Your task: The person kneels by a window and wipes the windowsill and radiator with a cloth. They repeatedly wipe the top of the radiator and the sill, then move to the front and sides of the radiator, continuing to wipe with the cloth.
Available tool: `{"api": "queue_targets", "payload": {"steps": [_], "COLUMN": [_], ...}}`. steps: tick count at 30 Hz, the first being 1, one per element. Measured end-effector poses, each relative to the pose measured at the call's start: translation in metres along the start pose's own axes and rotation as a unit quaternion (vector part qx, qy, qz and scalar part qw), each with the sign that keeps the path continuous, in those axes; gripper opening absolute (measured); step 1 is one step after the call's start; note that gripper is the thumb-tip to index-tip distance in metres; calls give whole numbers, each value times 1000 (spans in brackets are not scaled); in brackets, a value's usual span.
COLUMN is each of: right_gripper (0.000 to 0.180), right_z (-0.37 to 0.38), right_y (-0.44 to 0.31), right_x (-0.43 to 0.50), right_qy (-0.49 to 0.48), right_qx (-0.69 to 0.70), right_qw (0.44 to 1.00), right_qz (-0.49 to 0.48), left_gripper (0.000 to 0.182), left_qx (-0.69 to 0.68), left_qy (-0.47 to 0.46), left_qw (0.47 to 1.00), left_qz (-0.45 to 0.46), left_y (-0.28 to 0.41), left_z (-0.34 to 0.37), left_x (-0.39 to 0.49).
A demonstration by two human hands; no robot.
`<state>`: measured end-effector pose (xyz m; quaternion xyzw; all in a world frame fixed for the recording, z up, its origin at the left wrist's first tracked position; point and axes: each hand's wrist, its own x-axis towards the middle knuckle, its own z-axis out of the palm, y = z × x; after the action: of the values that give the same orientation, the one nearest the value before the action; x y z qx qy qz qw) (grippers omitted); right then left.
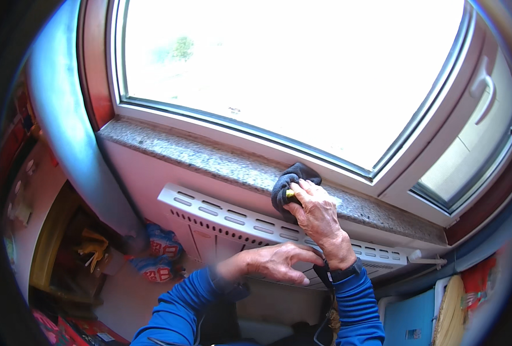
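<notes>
A dark cloth (289,184) with a small yellow patch is bunched on the speckled stone windowsill (221,162), partly hanging over its front edge. My right hand (318,212) grips it from above, the fingers curled over the folds. Just below, my left hand (279,261) reaches across in front of the white radiator (221,216), its thumb and fingers apart. Its fingertips lie beside the black band (346,272) on my right wrist; whether they touch it I cannot tell. Nothing shows in the left hand.
The window frame (247,132) rises behind the sill, with a handle (487,93) on the right sash. A thick pipe or column (65,108) stands left. Printed plastic packages (158,255) lie on the floor by the radiator. A blue panel (409,315) stands at lower right.
</notes>
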<state>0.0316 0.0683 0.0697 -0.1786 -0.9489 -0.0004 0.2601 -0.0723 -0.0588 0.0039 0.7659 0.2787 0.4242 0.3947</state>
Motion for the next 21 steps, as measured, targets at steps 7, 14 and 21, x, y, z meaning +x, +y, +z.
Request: {"api": "queue_targets", "payload": {"steps": [7, 14, 21], "right_gripper": [58, 73, 77], "right_z": [40, 11, -9], "right_y": [-34, -13, 35], "right_x": [48, 33, -81], "right_qy": [-31, -86, 108], "right_qx": [22, 62, -38], "right_qw": [998, 992, 988], "right_qz": [-53, -66, 103], "left_gripper": [29, 71, 58], "left_qx": [371, 582, 668], "left_qy": [308, 243, 223], "left_qw": [867, 776, 710], "left_qz": [126, 7, -6], "left_y": [31, 26, 8], "left_z": [-20, -84, -110], "left_x": [-60, -24, -27]}}
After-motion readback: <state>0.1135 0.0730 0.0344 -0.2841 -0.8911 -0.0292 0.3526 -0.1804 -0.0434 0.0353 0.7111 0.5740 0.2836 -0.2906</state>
